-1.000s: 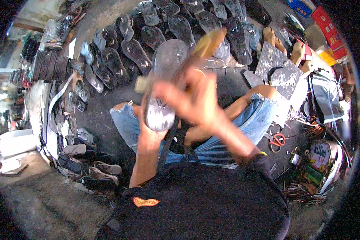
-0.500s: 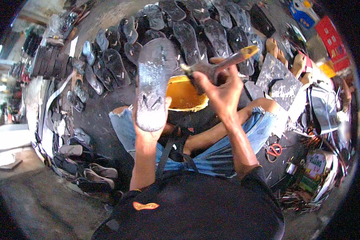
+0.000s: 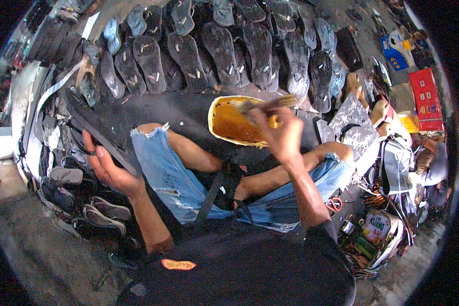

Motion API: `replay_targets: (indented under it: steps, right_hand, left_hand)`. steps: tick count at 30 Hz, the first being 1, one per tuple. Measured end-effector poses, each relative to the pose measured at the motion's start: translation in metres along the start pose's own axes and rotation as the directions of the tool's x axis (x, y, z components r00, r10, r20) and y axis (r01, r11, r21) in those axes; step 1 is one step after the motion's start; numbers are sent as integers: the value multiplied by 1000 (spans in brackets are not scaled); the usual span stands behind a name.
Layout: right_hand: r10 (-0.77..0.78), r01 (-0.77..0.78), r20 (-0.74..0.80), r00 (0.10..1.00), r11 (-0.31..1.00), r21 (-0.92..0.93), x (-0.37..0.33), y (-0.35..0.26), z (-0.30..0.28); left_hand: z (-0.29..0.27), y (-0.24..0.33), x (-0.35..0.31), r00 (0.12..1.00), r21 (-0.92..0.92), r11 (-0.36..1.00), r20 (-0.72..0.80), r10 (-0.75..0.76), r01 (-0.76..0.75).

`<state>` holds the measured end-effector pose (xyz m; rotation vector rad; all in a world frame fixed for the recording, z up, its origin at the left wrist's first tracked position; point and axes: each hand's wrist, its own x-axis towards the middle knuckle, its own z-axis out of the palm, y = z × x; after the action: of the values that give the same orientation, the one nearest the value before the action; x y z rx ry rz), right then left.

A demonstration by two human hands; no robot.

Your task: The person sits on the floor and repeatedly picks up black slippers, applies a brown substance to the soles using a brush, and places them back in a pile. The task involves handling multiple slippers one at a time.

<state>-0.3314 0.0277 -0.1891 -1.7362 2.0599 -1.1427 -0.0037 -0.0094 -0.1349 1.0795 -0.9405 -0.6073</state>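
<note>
Out at the left, my left hand (image 3: 115,171) is closed on a dark sandal sole (image 3: 99,133), tilted and seen nearly edge-on. The fingers show along its outer side. My right hand (image 3: 284,133) grips a brush (image 3: 270,103) with a smeared, yellow-stained handle. Its bristle end is over the far right part of a cut-open tub (image 3: 212,133) with a pale rim and amber, glue-like contents. Motion blurs the brush tip, and I cannot tell whether it touches the contents. The tub stands on the dark mat beyond my crossed legs.
Rows of dark soles (image 3: 186,58) lie across the far side. Sandals (image 3: 107,217) are piled at the left. On the right are a grey speckled board (image 3: 353,120), a red box (image 3: 426,99), partly hidden scissors (image 3: 334,205) and a container of scraps (image 3: 377,237).
My left hand has carried the sole left and down, turning it from face-on to nearly edge-on. The brush in my right hand has come down from above the tub to over its contents.
</note>
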Motion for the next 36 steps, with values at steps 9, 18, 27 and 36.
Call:
replay_targets:
  steps: [9,18,27,36]
  right_hand:
    - [362,-393,208,909,910,132,-56,5,-80]
    - [-220,233,-77,972,942,243,-6,-68,-38]
    - [39,-23,-43,998,943,333,-10,-68,-52]
    - [36,83,-246,969,887,454,23,-50,-55]
  left_hand:
    - [65,-83,-63,590,-623,106,653,-475,775]
    - [93,-54,-113,424,-432,21,873,-239,901]
    - [103,-33,-106,408,-389,130,830,-381,912]
    - [115,-36,-97,371,-353,117,854,-364,928]
